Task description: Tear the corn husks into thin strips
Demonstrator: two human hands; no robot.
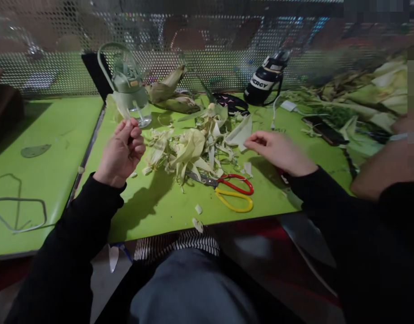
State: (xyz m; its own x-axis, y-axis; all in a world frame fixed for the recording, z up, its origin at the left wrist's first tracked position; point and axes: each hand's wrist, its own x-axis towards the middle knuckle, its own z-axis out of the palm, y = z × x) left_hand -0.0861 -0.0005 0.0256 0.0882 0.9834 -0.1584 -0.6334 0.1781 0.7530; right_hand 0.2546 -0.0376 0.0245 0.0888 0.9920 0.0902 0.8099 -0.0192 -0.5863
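The left hand (120, 150) pinched a thin husk strip (122, 108), while a pale husk leaf (239, 132) lay toward the desk's (179, 210) far edge, just left of the nearer right hand (283, 152), whose grip was unclear.

Along the back edge of the green table (272, 200) runs a perforated screen (227, 58). Near the table's back left corner stands a pale green bottle (129, 92) with a loop handle; farther right along that edge is a black bottle (262, 84), a white plug (288, 106) just beside it. On the adjoining left table (63, 123), a bent wire (43, 208) lies near the front edge.
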